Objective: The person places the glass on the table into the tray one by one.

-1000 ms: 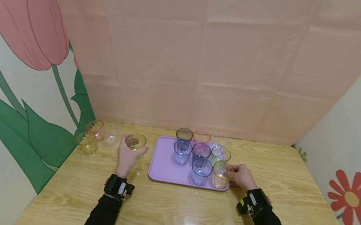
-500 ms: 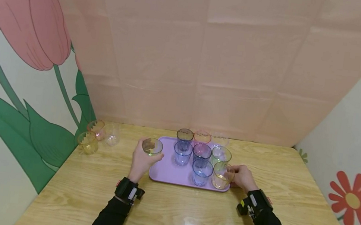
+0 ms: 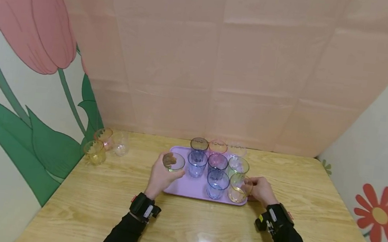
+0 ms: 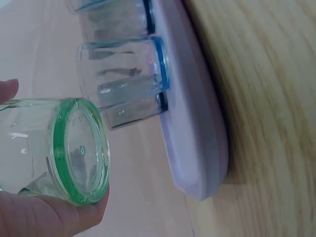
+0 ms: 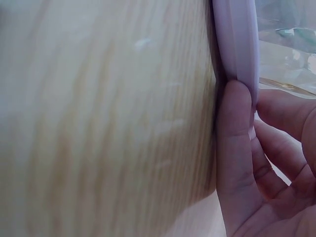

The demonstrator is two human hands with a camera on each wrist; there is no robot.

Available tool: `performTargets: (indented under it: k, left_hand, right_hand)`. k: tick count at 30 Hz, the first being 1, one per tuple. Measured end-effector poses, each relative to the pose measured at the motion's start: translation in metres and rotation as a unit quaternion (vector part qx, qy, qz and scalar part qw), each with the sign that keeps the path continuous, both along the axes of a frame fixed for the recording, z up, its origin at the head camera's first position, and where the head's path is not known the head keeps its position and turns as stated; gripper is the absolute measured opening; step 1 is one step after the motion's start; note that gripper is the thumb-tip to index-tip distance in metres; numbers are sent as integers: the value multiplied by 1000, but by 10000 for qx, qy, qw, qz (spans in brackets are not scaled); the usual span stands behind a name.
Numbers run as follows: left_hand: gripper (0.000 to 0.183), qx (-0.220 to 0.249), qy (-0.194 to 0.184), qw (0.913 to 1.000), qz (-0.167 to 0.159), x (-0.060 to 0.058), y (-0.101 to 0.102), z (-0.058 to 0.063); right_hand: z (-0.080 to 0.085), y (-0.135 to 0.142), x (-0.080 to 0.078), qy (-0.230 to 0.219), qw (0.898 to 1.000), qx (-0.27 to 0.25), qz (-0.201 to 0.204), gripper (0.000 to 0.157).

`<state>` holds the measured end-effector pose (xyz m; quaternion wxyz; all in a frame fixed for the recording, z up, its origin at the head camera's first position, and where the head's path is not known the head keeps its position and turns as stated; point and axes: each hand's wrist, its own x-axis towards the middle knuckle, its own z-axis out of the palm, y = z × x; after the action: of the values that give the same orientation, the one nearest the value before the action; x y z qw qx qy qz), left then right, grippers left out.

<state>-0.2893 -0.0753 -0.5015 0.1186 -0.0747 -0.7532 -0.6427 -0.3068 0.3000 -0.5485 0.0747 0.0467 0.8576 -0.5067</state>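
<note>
My left hand (image 3: 161, 179) grips a clear green-tinted glass (image 3: 174, 166) over the left end of the lilac tray (image 3: 185, 190). In the left wrist view the glass's thick green base (image 4: 60, 153) faces the tray, apart from it. My right hand (image 3: 261, 190) pinches the tray's right edge, with a finger on each side of the rim (image 5: 242, 49) in the right wrist view. Beside its fingertips stands an amber glass (image 3: 237, 195). A light-blue glass (image 3: 216, 190), a blue glass (image 3: 195, 167), a purple glass (image 3: 217, 165) and a green glass (image 3: 238, 167) stand upright on the tray.
A dark grey glass (image 3: 199, 144), a pink-rimmed glass (image 3: 218, 146) and a clear glass (image 3: 237, 149) form the tray's back row. Away at the table's left stand a yellow glass (image 3: 95, 155), a pinkish glass (image 3: 104, 137) and a clear patterned glass (image 3: 120, 144). A curtain hangs behind the table.
My left hand has carried the green-tinted glass rightward, from the table left of the tray to above its left end. The right hand has stayed at the tray's right edge.
</note>
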Motion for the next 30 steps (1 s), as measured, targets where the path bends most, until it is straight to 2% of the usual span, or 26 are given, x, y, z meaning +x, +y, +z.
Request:
performTargets:
  k: [5, 11, 19, 23, 27, 30]
  left_hand:
    - [79, 49, -101, 9996, -254, 2, 7, 0]
    - [75, -155, 132, 9977, -644, 3, 14, -3]
    - [78, -675, 222, 9957, -597, 5, 17, -3]
    - [82, -726, 72, 9957, -576, 7, 19, -3]
    - [80, -575, -175, 9961, -647, 8, 23, -5]
    - [79, -594, -177, 9960, -645, 7, 27, -8]
  right_hand:
    - [3, 0, 2, 10, 10000, 28, -3, 38]
    - [2, 0, 1, 66, 10000, -11, 8, 38]
    - [1, -1, 0, 78, 10000, -2, -14, 39]
    - [1, 0, 0, 92, 10000, 7, -22, 40]
    - [0, 0, 0, 77, 10000, -25, -2, 40]
    - [-1, 0, 1, 57, 10000, -32, 11, 41]
